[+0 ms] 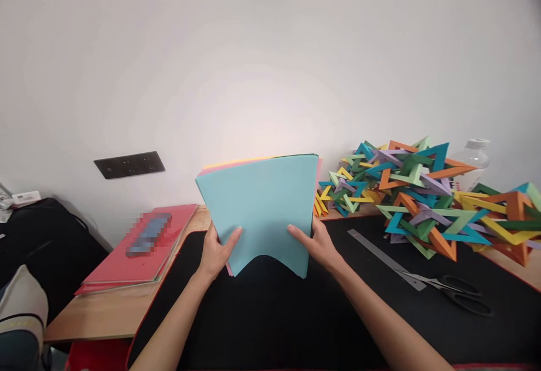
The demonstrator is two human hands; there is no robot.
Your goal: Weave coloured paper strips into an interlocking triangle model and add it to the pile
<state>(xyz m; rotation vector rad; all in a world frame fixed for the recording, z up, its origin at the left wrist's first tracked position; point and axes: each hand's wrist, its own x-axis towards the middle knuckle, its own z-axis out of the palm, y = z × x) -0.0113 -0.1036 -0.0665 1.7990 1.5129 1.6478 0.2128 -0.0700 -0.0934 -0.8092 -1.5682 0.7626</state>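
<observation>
Both my hands hold a stack of coloured paper sheets (pixel 262 207) upright above a black mat (pixel 270 314). The front sheet is light blue; pink, yellow and green edges show behind it. My left hand (pixel 217 250) grips the stack's lower left edge, thumb in front. My right hand (pixel 319 244) grips the lower right edge, thumb in front. The bottom edge of the stack bows upward between the hands.
A red stack of paper (pixel 127 264) with a blurred phone (pixel 149 234) on it lies at left on the wooden table. Several colourful folded paper frames (pixel 422 196) pile up at right. A metal ruler (pixel 384 258) and black scissors (pixel 456 292) lie on the mat.
</observation>
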